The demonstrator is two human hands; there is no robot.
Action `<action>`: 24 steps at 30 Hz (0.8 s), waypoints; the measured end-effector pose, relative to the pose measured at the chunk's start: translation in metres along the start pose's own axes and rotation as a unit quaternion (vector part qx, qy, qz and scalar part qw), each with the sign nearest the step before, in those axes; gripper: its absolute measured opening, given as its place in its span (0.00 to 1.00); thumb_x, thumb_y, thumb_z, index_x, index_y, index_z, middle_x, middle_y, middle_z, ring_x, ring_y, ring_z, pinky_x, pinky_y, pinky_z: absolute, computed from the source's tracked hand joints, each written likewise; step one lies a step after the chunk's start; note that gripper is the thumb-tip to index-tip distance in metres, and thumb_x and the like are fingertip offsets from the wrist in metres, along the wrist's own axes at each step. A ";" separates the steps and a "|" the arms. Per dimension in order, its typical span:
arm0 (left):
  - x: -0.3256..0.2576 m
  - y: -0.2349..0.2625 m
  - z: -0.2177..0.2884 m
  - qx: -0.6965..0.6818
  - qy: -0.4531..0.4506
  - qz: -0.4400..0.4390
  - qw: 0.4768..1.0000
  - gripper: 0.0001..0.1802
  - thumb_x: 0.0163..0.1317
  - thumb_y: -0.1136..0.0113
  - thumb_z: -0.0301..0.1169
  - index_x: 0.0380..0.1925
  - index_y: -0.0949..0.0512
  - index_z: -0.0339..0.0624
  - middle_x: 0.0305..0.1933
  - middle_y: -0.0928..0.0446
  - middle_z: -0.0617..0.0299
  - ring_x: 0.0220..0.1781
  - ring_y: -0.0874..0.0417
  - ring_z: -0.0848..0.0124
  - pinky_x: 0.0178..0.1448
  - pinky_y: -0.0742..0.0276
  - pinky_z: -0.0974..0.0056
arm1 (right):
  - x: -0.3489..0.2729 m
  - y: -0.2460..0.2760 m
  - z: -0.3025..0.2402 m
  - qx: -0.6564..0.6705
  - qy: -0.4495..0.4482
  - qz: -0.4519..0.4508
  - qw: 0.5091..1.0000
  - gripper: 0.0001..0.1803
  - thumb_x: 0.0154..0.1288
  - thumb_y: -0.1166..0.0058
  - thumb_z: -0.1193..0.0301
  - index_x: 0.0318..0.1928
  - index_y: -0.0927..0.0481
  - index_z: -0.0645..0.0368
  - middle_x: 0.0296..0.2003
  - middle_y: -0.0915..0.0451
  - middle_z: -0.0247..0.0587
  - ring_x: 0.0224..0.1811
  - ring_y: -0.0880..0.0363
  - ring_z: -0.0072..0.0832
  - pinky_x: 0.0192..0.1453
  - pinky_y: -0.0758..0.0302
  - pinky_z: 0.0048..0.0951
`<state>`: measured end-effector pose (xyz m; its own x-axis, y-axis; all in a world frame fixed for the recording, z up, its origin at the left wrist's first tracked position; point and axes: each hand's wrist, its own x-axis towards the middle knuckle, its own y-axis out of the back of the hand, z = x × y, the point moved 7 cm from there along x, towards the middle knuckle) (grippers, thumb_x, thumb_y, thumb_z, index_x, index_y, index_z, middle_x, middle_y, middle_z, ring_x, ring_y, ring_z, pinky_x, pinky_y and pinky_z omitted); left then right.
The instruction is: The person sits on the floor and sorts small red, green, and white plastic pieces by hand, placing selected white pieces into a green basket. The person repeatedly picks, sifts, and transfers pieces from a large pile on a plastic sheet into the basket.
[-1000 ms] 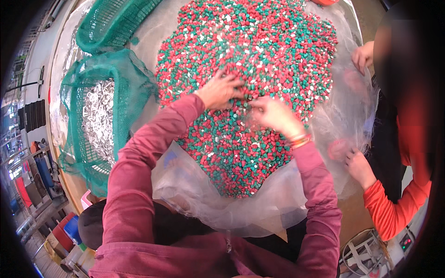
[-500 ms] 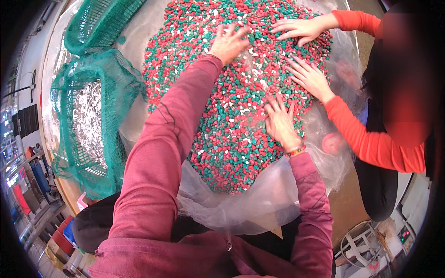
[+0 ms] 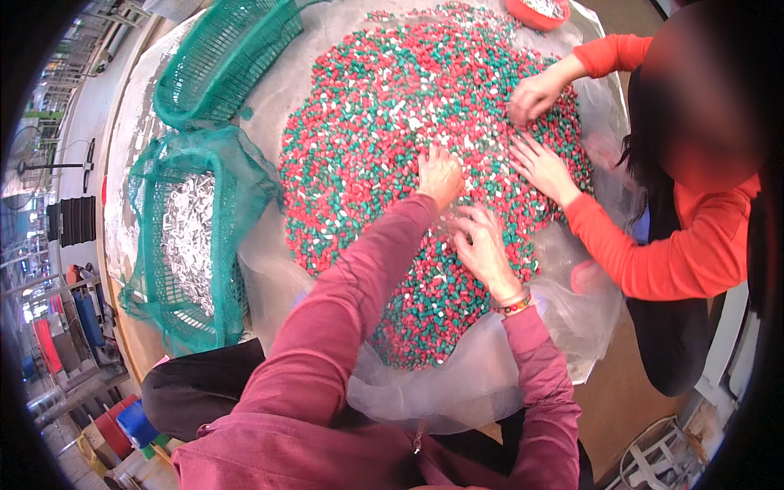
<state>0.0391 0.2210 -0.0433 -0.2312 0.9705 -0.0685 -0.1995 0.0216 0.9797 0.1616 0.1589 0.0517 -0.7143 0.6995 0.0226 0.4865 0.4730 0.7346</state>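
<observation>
Head view: our left hand [image 3: 439,174] and right hand [image 3: 483,245] lie flat, fingers spread, gripping nothing, on the red, green and white plastic caps [image 3: 367,147] at frame centre. A co-worker's hands [image 3: 541,167] partly cover caps at upper right.

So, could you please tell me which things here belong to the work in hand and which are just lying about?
In hand:
- left hand
- right hand
- red, green and white pellets
- clear plastic sheet

Lying about:
- green mesh basket of silvery pieces
- empty green basket
- red bowl
</observation>
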 end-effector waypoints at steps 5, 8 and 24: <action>0.002 0.001 0.008 0.025 -0.004 0.028 0.999 0.20 0.52 0.36 0.36 0.43 0.25 0.37 0.52 0.29 0.50 0.61 0.32 0.56 0.56 0.29 0.49 | 0.000 -0.001 -0.014 0.016 0.044 0.016 0.999 0.11 0.56 0.49 0.77 0.40 0.17 0.60 0.47 0.22 0.45 0.56 0.30 0.42 0.62 0.34 0.40; 0.003 0.003 -0.005 0.017 -0.071 0.046 0.996 0.23 0.49 0.35 0.29 0.46 0.29 0.38 0.50 0.29 0.52 0.58 0.30 0.59 0.55 0.26 0.56 | -0.005 0.002 -0.015 0.028 0.050 -0.002 0.998 0.10 0.56 0.49 0.77 0.39 0.18 0.62 0.45 0.23 0.46 0.52 0.28 0.43 0.60 0.33 0.42; 0.005 0.015 -0.025 0.028 -0.073 0.051 0.996 0.22 0.50 0.37 0.33 0.47 0.25 0.40 0.50 0.31 0.52 0.56 0.30 0.56 0.53 0.29 0.47 | -0.010 -0.006 -0.012 0.096 0.028 -0.102 0.990 0.10 0.58 0.52 0.79 0.39 0.19 0.63 0.39 0.21 0.48 0.47 0.24 0.43 0.54 0.29 0.40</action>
<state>0.0115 0.2207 -0.0338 -0.1060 0.9928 0.0555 -0.1286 -0.0690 0.9893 0.1598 0.1425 0.0546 -0.8317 0.5506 -0.0716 0.4118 0.6981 0.5858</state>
